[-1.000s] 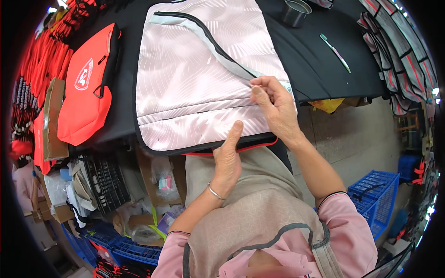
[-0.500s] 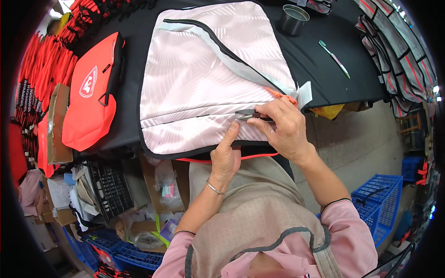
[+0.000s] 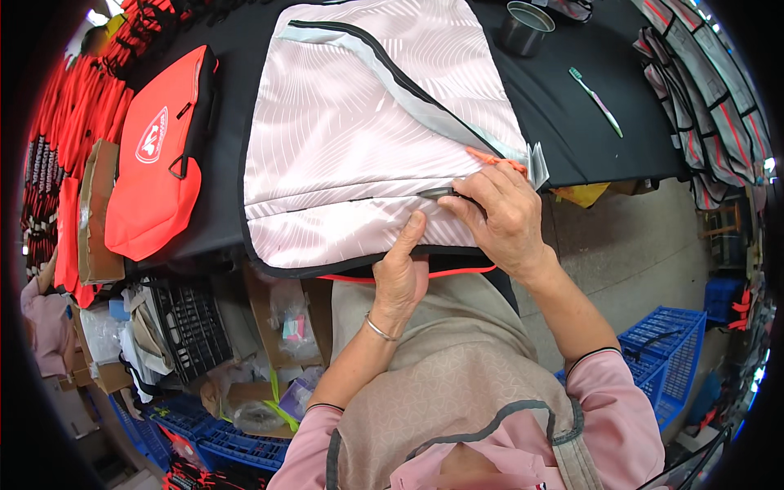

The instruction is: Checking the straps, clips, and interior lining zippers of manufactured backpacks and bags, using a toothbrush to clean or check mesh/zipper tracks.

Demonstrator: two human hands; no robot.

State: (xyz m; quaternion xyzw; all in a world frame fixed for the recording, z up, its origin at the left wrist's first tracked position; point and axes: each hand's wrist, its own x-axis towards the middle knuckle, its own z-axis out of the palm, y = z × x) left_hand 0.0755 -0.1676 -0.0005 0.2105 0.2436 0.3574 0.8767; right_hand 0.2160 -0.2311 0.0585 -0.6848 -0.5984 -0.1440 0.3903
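Observation:
A pale pink patterned fabric bag with black edging lies over the table edge and toward my lap. A black zip runs diagonally across it, with grey lining showing. My left hand is closed on the bag's near edge, thumb on top and the other fingers hidden underneath. In my right hand is a pair of small thread snips, mostly covered by the fingers; the dark tip lies at the bag's lower seam. An orange cord and white labels stick out beside my right knuckles.
On the black-covered table are a red bag at left, a metal cup and a toothbrush at right. Stacked grey bag pieces hang far right. Blue crates and a cardboard box stand below.
The snips' blades, seen apart earlier, now show as one dark tip, slightly higher. My left thumb has lifted a little away from them. The view has shifted slightly.

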